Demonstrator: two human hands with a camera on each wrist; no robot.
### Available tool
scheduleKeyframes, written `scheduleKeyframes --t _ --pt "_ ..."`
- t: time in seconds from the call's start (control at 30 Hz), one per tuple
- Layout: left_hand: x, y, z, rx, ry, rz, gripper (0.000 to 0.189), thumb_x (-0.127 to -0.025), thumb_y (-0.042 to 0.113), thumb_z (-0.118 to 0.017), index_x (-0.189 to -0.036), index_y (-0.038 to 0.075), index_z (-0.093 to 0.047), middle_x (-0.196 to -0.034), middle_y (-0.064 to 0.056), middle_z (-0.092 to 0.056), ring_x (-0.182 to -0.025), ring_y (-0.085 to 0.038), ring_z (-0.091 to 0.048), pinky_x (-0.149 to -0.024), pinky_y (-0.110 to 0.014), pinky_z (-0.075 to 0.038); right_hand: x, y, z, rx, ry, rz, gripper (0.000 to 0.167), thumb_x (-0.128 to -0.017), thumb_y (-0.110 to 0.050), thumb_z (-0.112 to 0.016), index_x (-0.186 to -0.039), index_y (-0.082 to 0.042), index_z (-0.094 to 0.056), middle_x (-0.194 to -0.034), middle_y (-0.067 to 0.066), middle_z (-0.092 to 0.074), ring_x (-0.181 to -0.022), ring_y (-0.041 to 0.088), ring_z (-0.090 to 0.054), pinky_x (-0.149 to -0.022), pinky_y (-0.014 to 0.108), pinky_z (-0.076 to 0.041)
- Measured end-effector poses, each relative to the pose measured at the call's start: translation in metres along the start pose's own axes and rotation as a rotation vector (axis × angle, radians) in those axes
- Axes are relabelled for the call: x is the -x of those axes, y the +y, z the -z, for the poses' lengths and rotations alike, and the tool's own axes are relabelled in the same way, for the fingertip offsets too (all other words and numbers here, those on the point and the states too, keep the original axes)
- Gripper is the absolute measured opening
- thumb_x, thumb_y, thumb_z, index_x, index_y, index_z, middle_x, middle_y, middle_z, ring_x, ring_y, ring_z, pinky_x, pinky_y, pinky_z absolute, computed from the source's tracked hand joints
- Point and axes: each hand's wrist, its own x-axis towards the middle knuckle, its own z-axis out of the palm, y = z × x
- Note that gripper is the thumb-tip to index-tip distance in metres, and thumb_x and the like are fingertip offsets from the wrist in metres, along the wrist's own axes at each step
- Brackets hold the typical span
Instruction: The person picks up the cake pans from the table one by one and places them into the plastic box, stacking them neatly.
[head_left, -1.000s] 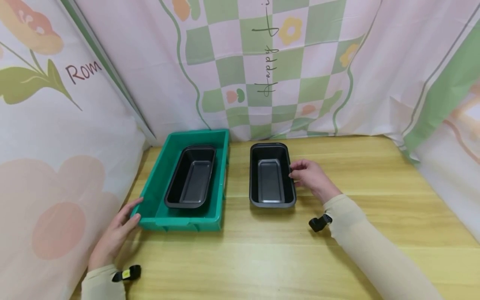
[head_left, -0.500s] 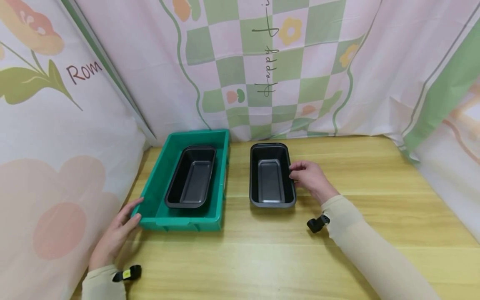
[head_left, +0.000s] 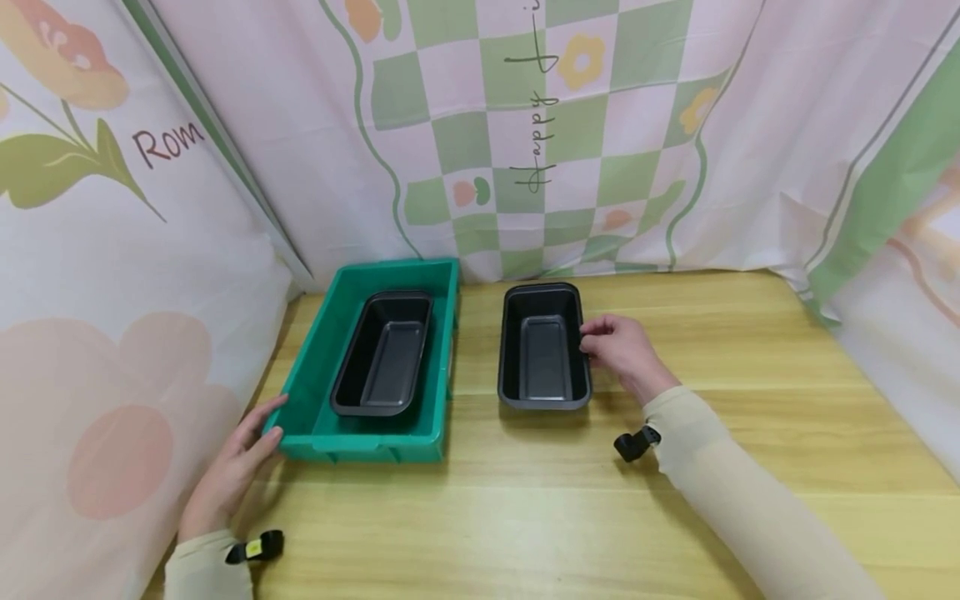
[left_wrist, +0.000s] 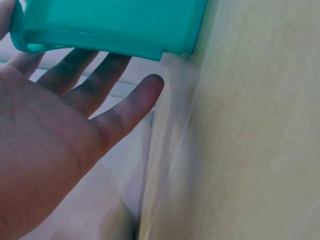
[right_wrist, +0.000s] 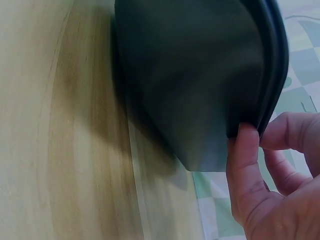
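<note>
A black loaf pan (head_left: 544,354) stands right of the green tray, its long side pointing away from me. My right hand (head_left: 624,348) pinches its right rim; the right wrist view shows the pan's outer wall (right_wrist: 190,75) with thumb and fingers (right_wrist: 245,165) at the rim. A second, similar loaf pan (head_left: 386,354) lies inside the green plastic tray (head_left: 360,450). My left hand (head_left: 228,471) holds the tray's near left corner, thumb on the front side. In the left wrist view its fingers (left_wrist: 107,82) reach behind the tray wall (left_wrist: 110,30), the little finger extended and apart from it.
Everything stands on a light wooden table (head_left: 480,525). A patterned curtain (head_left: 480,142) rises along the table's back edge, and another flowered cloth (head_left: 112,333) hangs close beside my left hand. A strip of table separates the tray from the right pan.
The right loaf pan has shifted slightly away from me, its near end a little higher in view, with my right hand moving along. My left hand and the tray stay put.
</note>
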Motion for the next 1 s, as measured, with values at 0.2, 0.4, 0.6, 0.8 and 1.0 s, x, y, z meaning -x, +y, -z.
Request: scheduleKeyframes --t 0.2,0.4,0.6,0.8,1.0 --pt "-0.001 0.001 0.0 0.029 -0.003 0.016 0.054 -0.106 0.018 -0.046 -0.155 0.011 -0.027 -0.162 -0.02 -0.007 -0.145 -0.044 0.005 -0.113 -0.061 -0.005 0.001 -0.004 -0.001 -0.013 0.016 0.023 0.034 -0.088 0.0 -0.057 -0.121 0.01 -0.056 -0.108 0.016 -0.056 -0.082 0.023 -0.06 -0.07 0.032 -0.056" --pt "-0.001 0.001 0.0 0.027 -0.006 0.016 0.054 -0.106 0.018 -0.046 -0.156 0.012 -0.026 -0.162 -0.02 -0.007 -0.145 -0.043 0.005 -0.116 -0.049 -0.01 0.001 -0.013 -0.001 -0.006 0.016 0.03 0.034 -0.087 -0.001 -0.056 -0.12 0.008 -0.057 -0.109 0.016 -0.055 -0.084 0.023 -0.059 -0.07 0.032 -0.056" --pt "-0.001 0.001 -0.001 0.017 -0.003 0.006 0.053 -0.106 0.018 -0.045 -0.155 0.012 -0.027 -0.162 -0.02 -0.007 -0.145 -0.043 0.004 -0.105 -0.013 -0.021 0.003 -0.023 -0.004 -0.022 0.002 0.045 0.032 -0.088 0.0 -0.057 -0.119 0.007 -0.057 -0.112 0.017 -0.055 -0.085 0.024 -0.062 -0.072 0.032 -0.057" --pt "-0.001 0.002 0.001 0.03 -0.004 0.02 0.054 -0.106 0.019 -0.046 -0.156 0.013 -0.026 -0.162 -0.018 -0.007 -0.145 -0.04 0.005 -0.117 -0.044 -0.009 0.005 -0.036 -0.006 -0.044 0.007 0.073 0.034 -0.087 0.002 -0.057 -0.12 0.009 -0.056 -0.111 0.018 -0.056 -0.081 0.023 -0.062 -0.071 0.032 -0.057" --pt "0.0 0.002 0.001 0.026 -0.003 0.016 0.054 -0.106 0.019 -0.046 -0.156 0.012 -0.027 -0.162 -0.018 -0.008 -0.145 -0.041 0.005 -0.117 -0.047 -0.007 0.006 -0.049 -0.009 -0.061 0.021 0.121 0.031 -0.085 0.003 -0.058 -0.116 0.009 -0.057 -0.103 0.014 -0.057 -0.076 0.018 -0.06 -0.067 0.03 -0.056"
